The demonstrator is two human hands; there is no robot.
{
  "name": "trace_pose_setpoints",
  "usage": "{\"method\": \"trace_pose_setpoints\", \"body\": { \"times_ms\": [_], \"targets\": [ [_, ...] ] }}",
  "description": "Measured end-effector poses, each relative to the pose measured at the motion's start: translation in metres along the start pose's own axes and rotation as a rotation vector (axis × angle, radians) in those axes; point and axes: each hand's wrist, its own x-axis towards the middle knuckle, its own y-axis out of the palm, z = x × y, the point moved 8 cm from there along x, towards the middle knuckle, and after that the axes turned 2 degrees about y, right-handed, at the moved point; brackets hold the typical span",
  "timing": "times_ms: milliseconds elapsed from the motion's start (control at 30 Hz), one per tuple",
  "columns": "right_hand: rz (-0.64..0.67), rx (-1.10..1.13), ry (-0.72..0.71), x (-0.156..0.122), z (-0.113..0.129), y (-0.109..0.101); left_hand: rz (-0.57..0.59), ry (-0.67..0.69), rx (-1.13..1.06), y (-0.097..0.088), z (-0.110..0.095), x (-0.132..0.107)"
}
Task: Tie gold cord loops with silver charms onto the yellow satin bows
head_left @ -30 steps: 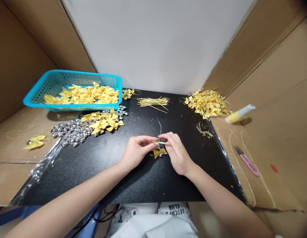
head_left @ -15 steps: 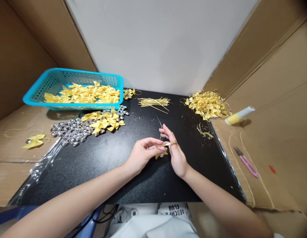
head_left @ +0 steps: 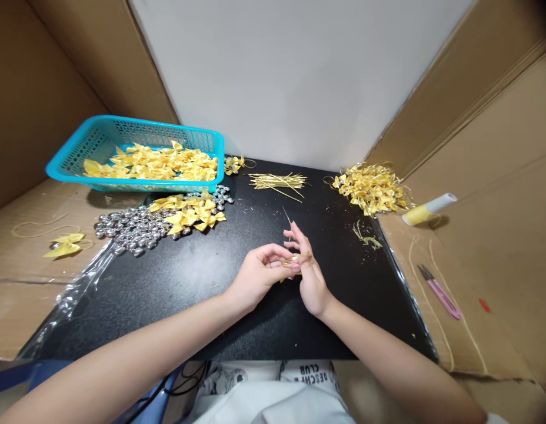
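Both hands meet over the middle of the black mat (head_left: 202, 306). My left hand (head_left: 259, 274) pinches a small yellow ribbon bow with a gold cord (head_left: 295, 259); the bow is mostly hidden behind the fingers. My right hand (head_left: 308, 271) has the gold cord looped over its fingers, thumb and forefinger closed on it, the other fingers stretched up. One end of the cord sticks up past the fingertips towards the back.
A turquoise basket (head_left: 79, 159) of yellow bows stands at the back left. In front of it lie loose yellow bows (head_left: 189, 212) and silver bells (head_left: 132, 227). Cut gold cords (head_left: 277, 181) and a heap of tied bows (head_left: 370, 188) lie at the back. Thread spool (head_left: 427, 209) and pink snips (head_left: 440, 291) are right.
My right hand turned upright and wound the gold cord round its fingers. The bow slipped from plain view behind the fingers. The camera shifted slightly.
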Motion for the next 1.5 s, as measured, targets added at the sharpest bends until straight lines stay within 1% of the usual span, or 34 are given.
{"method": "trace_pose_setpoints", "body": {
  "times_ms": [133,167,300,333,400,600,667,767,900,1067,1333,1500],
  "targets": [
    [0.033,-0.052,-0.047,0.0,0.007,0.002,0.004,0.004,-0.011,-0.002,-0.001,0.001],
    [0.017,-0.081,-0.071,0.001,0.011,-0.001,-0.002,0.013,-0.011,-0.004,-0.002,0.001],
    [-0.172,-0.245,-0.21,0.001,0.036,-0.025,-0.071,0.076,0.035,-0.015,-0.011,0.003],
    [-0.193,-0.263,-0.229,0.001,0.04,-0.029,-0.089,0.091,0.052,-0.017,-0.013,0.003],
    [-0.19,-0.243,-0.21,0.002,0.041,-0.033,-0.112,0.11,0.074,-0.02,-0.016,0.004],
    [-0.18,-0.007,0.053,0.002,0.016,-0.031,-0.132,0.107,0.053,-0.022,-0.015,0.005],
    [-0.191,0.049,0.099,0.002,0.012,-0.031,-0.15,0.117,0.054,-0.024,-0.016,0.005],
    [-0.205,0.105,0.129,0.001,0.011,-0.031,-0.161,0.13,0.062,-0.026,-0.017,0.005],
    [-0.197,0.15,0.148,0.002,0.01,-0.028,-0.162,0.134,0.049,-0.027,-0.016,0.005],
    [-0.187,0.145,0.145,0.001,0.008,-0.026,-0.151,0.131,0.036,-0.027,-0.016,0.006],
    [-0.173,0.066,0.07,0.002,0.013,-0.029,-0.131,0.135,0.052,-0.028,-0.014,0.006],
    [-0.164,-0.035,0.009,0.003,0.017,-0.032,-0.141,0.128,0.063,-0.029,-0.015,0.006]
  ]
}}
